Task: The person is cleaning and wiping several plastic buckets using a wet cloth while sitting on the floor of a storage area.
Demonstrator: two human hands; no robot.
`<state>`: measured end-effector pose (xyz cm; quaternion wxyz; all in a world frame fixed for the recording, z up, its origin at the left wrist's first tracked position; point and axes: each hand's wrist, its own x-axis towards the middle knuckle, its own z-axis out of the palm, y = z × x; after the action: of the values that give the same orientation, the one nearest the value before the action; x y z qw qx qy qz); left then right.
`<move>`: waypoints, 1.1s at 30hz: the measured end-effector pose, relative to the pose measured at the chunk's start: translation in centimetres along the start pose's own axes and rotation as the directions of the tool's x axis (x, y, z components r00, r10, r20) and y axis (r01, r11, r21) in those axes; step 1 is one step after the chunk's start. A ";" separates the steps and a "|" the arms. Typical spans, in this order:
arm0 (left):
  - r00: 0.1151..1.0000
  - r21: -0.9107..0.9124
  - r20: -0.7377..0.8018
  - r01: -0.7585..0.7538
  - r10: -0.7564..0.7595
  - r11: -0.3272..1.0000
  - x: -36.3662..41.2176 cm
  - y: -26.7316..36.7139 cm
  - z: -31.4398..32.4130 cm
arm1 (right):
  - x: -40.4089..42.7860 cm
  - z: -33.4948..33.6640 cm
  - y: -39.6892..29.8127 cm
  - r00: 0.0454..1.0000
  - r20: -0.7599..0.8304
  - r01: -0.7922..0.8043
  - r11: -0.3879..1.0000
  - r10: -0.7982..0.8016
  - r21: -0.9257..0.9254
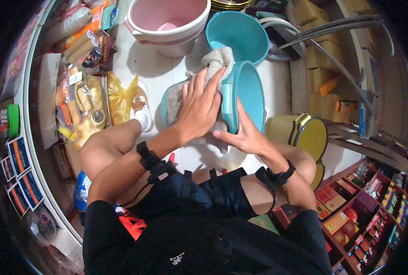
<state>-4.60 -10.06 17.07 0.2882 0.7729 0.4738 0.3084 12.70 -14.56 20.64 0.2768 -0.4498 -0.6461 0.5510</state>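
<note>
A teal plastic bucket (251, 90) lies tipped on its side between my knees, its mouth turned to the right. Draped over its outer wall is a grey terry cloth (218, 59). My left hand (199, 109) presses the cloth against the bucket's side, fingers stretched forward over the fabric. At the near part of the rim, my right hand (249, 132) holds the bucket, with the thumb outside and the fingers by the mouth. Much of the bucket's wall is hidden by the cloth and my left hand.
Ahead stand a second teal bucket (238, 32) and a pink-and-white tub (169, 20). Lidded yellowish buckets (308, 135) are by my right knee. Bagged brushes (78, 99) and a yellow plastic bag (119, 98) lie left. Shelves with cardboard boxes (322, 58) line the right.
</note>
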 end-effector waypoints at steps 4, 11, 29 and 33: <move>1.000 0.047 -0.014 0.024 -0.023 0.999 0.6 0.3 0.4 | 0.4 0.9 0.5 0.987 -0.127 -0.064 0.968 0.097 0.242; 0.999 0.068 -0.047 -0.014 0.017 0.998 0.4 1.6 1.0 | 1.4 0.7 -0.9 0.890 -0.289 -0.147 0.823 0.352 0.548; 0.995 0.175 -0.102 0.035 -0.017 0.984 -0.2 2.6 1.6 | 1.8 -0.5 -0.4 0.800 -0.423 -0.169 0.836 0.426 0.523; 0.995 0.245 -0.045 -0.078 0.092 0.966 -2.1 5.3 1.5 | 3.0 -2.2 1.0 0.754 -0.411 -0.121 0.724 0.512 0.679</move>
<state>-1.25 -14.23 19.58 0.1647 0.8131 0.4822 0.2815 13.54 -10.92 19.82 0.4842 -0.5873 -0.2243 0.6085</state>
